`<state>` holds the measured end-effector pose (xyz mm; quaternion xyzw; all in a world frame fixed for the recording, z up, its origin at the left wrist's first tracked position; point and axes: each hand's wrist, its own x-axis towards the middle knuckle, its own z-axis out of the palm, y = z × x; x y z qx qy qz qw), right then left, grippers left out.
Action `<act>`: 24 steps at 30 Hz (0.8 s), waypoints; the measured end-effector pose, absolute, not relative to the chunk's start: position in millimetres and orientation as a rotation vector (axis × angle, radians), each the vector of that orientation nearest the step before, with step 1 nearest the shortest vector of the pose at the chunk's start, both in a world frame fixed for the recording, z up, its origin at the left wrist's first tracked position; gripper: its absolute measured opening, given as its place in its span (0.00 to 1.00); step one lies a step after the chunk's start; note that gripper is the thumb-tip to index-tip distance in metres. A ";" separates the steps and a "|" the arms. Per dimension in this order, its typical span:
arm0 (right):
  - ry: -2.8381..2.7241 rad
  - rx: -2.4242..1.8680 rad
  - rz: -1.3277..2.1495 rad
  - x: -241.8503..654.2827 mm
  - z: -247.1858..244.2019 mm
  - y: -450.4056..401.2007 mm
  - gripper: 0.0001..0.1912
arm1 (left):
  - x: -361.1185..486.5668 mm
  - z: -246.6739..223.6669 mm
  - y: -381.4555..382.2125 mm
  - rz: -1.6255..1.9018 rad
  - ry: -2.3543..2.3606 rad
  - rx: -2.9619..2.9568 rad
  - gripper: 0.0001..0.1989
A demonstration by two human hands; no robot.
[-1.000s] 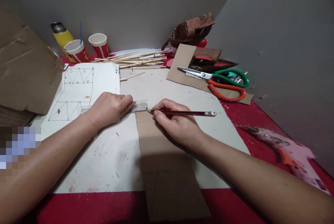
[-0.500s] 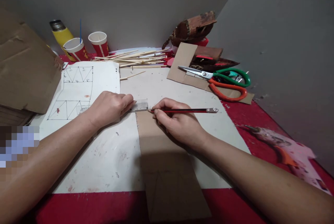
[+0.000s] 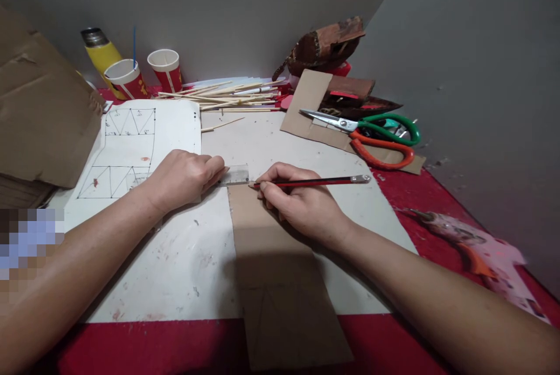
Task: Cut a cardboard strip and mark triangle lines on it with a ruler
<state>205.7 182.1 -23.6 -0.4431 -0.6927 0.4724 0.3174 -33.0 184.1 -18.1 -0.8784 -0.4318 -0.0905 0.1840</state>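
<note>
My left hand (image 3: pixel 188 177) is closed over a clear ruler (image 3: pixel 236 174), pressing it across the far end of a brown cardboard strip (image 3: pixel 271 241). The ruler's end sticks out to the right of my fingers. In my right hand (image 3: pixel 301 203) is a red and black pencil (image 3: pixel 315 181), pinched near its point and lying almost level. Its tip is beside the ruler's end, at the cardboard's far edge. Faint pencilled slanting lines show on the strip's near part, which is in shadow. A paper with a drawn zigzag pattern (image 3: pixel 130 122) lies left of my hands.
Scissors with green and orange handles (image 3: pixel 382 142) lie on cardboard at the right, above a pink glue gun (image 3: pixel 476 252). Thin wooden sticks (image 3: pixel 227 97) are heaped at the back, near two paper cups (image 3: pixel 164 69) and a yellow bottle (image 3: pixel 104 60). A large cardboard piece (image 3: pixel 44 101) stands left.
The pencil's rear end has swung slightly up and to the right, while its tip stays near the ruler's end. The left hand and ruler hold almost the same place.
</note>
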 end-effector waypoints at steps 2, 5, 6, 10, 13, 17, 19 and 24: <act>-1.816 -1.169 1.247 205.7 -23.7 182.0 0.05 | -33.4 -18.8 184.4 -0.269 -1.205 -2.479 0.16; -1.811 -1.177 1.219 205.7 -24.3 181.7 0.04 | -34.1 -19.7 184.6 -0.282 -1.190 -2.482 0.15; -1.812 -1.176 1.219 205.7 -24.5 181.6 0.04 | -34.2 -19.7 184.6 -0.284 -1.187 -2.482 0.14; -1.795 -1.168 1.285 205.9 -23.8 181.3 0.04 | -34.0 -18.6 184.7 -0.282 -1.196 -2.483 0.15; -1.752 -1.191 1.321 205.6 -22.4 181.2 0.04 | -33.5 -18.0 184.5 -0.271 -1.204 -2.490 0.15; -1.734 -1.192 1.371 204.9 -21.0 181.4 0.03 | -33.7 -18.4 184.1 -0.251 -1.221 -2.489 0.14; -1.711 -1.199 1.422 204.8 -20.5 181.4 0.02 | -34.1 -18.7 184.2 -0.250 -1.226 -2.487 0.14; -1.513 -1.215 1.460 206.0 -18.0 180.7 0.04 | -34.1 -19.2 184.7 -0.338 -1.203 -2.500 0.15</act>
